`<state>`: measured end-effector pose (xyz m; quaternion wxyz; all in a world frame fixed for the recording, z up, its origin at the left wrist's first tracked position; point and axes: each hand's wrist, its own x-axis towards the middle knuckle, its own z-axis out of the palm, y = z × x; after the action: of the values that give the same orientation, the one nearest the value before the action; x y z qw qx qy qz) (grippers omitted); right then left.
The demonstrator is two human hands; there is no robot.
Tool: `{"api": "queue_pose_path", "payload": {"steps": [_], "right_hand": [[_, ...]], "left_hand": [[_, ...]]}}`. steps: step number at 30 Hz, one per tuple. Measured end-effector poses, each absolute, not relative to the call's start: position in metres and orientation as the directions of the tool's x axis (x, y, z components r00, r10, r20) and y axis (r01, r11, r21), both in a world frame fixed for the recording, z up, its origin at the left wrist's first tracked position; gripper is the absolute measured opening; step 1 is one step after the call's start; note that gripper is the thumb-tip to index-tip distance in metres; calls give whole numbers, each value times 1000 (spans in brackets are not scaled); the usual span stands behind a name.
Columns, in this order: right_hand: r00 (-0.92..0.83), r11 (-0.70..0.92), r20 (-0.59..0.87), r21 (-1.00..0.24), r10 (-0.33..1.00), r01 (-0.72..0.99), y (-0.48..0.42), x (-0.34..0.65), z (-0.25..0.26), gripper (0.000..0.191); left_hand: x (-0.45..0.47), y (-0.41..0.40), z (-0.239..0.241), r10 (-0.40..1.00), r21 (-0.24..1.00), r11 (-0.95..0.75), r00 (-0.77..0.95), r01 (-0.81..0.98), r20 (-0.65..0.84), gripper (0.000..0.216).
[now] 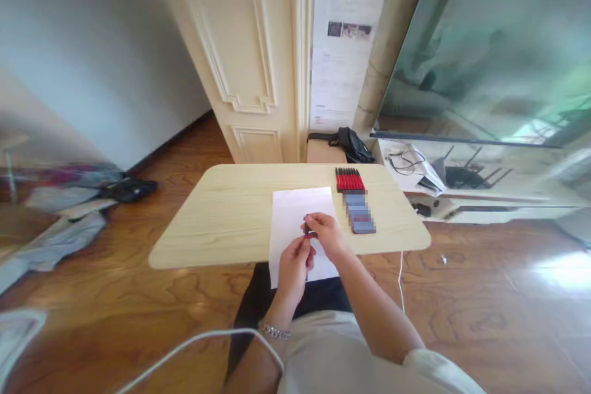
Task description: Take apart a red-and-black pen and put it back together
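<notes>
Both my hands meet over a white sheet of paper (pixel 295 212) on a small light wooden table (pixel 221 215). My left hand (pixel 294 268) and my right hand (pixel 327 233) together hold a thin dark pen (pixel 306 231) above the paper's near half. The pen stands roughly upright between my fingers. A row of several red-and-black pens (pixel 349 180) lies at the table's far right, beyond my right hand. Just in front of that row lies a bluish blurred flat thing (pixel 360 213).
A white cable (pixel 184 345) runs across my lap. Clothes and bags (pixel 69 197) lie on the wooden floor at the left. A black bag (pixel 353 143) sits behind the table by a cream door. A low white shelf with a router (pixel 466 175) stands at the right.
</notes>
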<state>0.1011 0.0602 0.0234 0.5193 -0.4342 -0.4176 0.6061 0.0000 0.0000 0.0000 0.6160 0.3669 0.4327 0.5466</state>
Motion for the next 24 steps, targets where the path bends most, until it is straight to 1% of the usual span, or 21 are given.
{"api": "queue_pose_path", "payload": {"steps": [2, 4, 10, 13, 16, 18, 21, 23, 24], "right_hand": [[-136, -159, -125, -947, 983, -281, 59, 101, 25, 36], [-151, -171, -133, -946, 980, -275, 58, 100, 27, 38], [-56, -73, -63, -976, 996, -203, 62, 99, 25, 35], [-133, -110, -82, -971, 988, -215, 62, 101, 23, 34], [-210, -148, -105, -969, 972, -199, 61, 103, 22, 38], [-185, -120, -91, -981, 978, -153, 61, 103, 22, 39], [-85, -62, -54, -993, 995, -102, 62, 102, 22, 36], [-84, -73, -62, -988, 995, -133, 61, 102, 23, 33], [-114, -88, -71, -983, 991, -159, 61, 102, 24, 32]], "left_hand": [[0, -1, 0, 990, 925, 137, 23, -355, -137, 32], [0, -1, 1, 990, 923, 137, 19, -358, -139, 33], [0, 0, 3, 991, 909, 131, 17, -395, -136, 41], [0, 0, 3, 990, 899, 137, 20, -415, -142, 43], [1, -1, 4, 990, 903, 135, 12, -408, -143, 43], [1, -1, 6, 990, 906, 131, 9, -404, -139, 43], [1, -1, 7, 990, 906, 127, 3, -405, -138, 43], [2, 0, 7, 991, 905, 123, -3, -408, -136, 42], [2, 0, 7, 991, 905, 119, -6, -409, -133, 41]]}}
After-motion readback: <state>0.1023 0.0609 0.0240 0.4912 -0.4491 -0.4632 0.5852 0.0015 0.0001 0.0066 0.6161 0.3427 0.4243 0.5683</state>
